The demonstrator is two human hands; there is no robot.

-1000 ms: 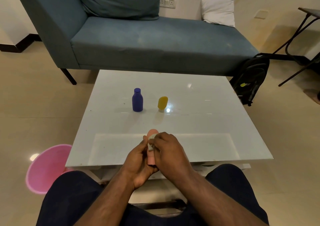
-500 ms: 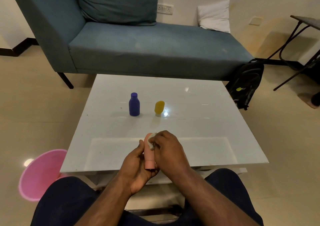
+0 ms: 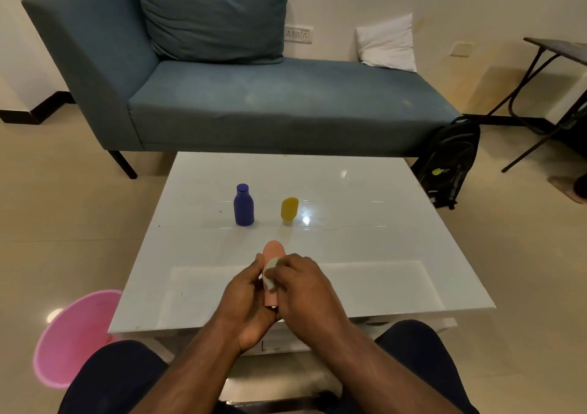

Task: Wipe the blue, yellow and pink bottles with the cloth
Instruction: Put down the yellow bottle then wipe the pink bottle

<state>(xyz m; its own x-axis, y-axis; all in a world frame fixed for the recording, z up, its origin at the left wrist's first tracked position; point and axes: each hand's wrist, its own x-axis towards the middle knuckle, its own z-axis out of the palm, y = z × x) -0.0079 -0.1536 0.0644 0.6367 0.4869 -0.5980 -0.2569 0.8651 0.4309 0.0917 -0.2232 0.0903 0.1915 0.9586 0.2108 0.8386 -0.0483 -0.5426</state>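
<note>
My left hand (image 3: 244, 302) grips the pink bottle (image 3: 273, 251) above the near part of the white table (image 3: 365, 223); its rounded end points away from me. My right hand (image 3: 305, 289) pinches a small pale cloth (image 3: 270, 272) against the bottle's side. Most of the bottle's middle is hidden between the two hands. The blue bottle (image 3: 243, 205) stands upright in the middle of the table. To its right the yellow bottle (image 3: 289, 211) stands on its pale cap.
A blue-grey sofa (image 3: 270, 102) runs behind the table. A pink tub (image 3: 70, 337) sits on the floor at the left, a black backpack (image 3: 451, 162) at the table's far right corner. A dark folding table (image 3: 552, 73) stands at the right.
More of the pink bottle's far end now shows beyond my hands, and the cloth sits lower along its side. The camera has tilted up a little.
</note>
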